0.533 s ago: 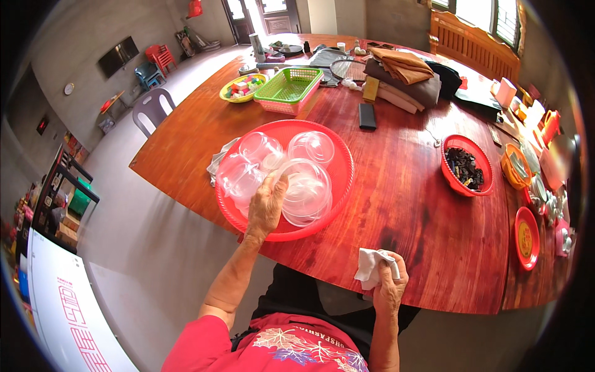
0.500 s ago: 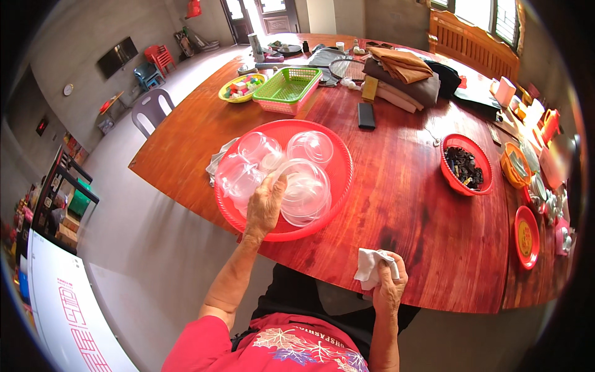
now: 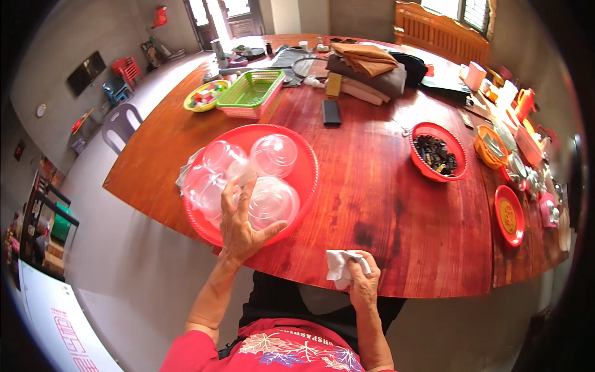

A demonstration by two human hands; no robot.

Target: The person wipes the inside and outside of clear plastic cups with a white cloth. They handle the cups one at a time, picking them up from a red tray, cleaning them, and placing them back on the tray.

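Note:
Several clear plastic bowls [image 3: 273, 155] lie in a large round red tray [image 3: 308, 180] at the table's near left edge. My left hand [image 3: 240, 226] reaches over the tray with its fingers stretched and the thumb apart. Its fingertips are at a small clear cup [image 3: 243, 172] among the bowls; whether they touch it I cannot tell. Beside the thumb sits a wide clear bowl [image 3: 276, 201]. Near the front edge of the table, my right hand [image 3: 363, 276] grips a crumpled white cloth [image 3: 338, 265] between thumb and fingers.
Behind the tray stand a green and pink basket [image 3: 251, 93] and a yellow bowl of colourful pieces [image 3: 197, 105]. A black phone-like slab [image 3: 331, 113] lies mid-table near folded cloths [image 3: 365, 77]. On the right are a red basket of dark bits [image 3: 439, 155] and a red plate [image 3: 509, 217].
My left hand has let go of the wide clear bowl, which now rests in the tray, and its fingers have spread. The view has shifted; my right hand still holds the cloth.

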